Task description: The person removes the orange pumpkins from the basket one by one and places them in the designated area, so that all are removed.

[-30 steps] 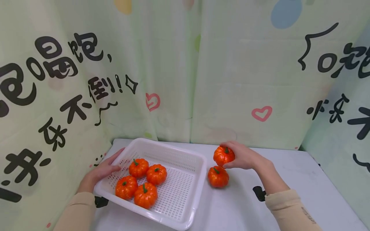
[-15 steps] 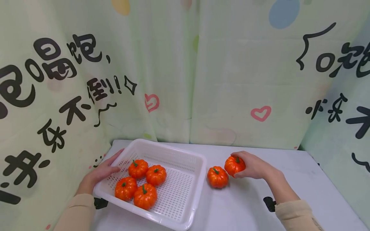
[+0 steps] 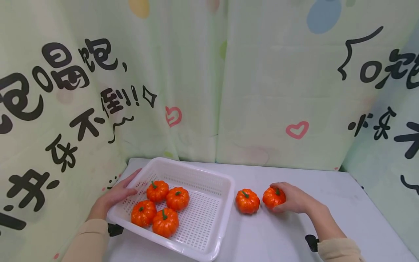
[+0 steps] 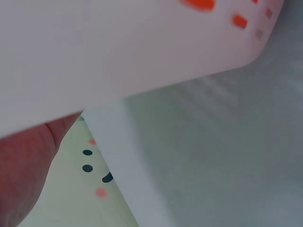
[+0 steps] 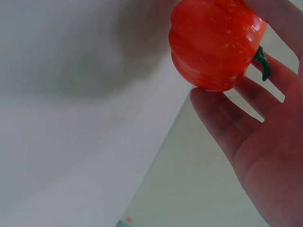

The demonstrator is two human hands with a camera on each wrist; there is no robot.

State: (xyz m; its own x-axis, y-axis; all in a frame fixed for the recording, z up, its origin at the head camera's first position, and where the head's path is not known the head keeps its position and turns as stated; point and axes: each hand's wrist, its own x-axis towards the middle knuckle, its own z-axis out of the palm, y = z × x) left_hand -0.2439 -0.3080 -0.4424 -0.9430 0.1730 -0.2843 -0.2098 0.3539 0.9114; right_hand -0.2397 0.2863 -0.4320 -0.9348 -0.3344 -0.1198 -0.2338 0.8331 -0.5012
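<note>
My left hand [image 3: 115,197] grips the left side of a white perforated plastic basket [image 3: 226,214], its thumb lapping over the rim. Several small orange toy pumpkins [image 3: 165,222] with green stems lie inside, toward the basket's left half. In the left wrist view the basket's pale wall [image 4: 118,52] covers most of that hand. To the right of the basket, my right hand [image 3: 296,198] holds another pumpkin [image 3: 273,197] between thumb and fingers. The right wrist view shows this pumpkin [image 5: 215,45] close up, fingertips against its side. One more pumpkin [image 3: 247,201] sits between it and the basket.
The white table [image 3: 314,185] ends at a pale green curtain [image 3: 262,91] printed with black writing and hearts. The curtain also closes in the left and right sides. Black straps [image 3: 312,242] show at both wrists.
My right hand has carried its pumpkin rightward and down, from above the loose pumpkin to a spot right of it at table height. The left hand and basket have stayed put.
</note>
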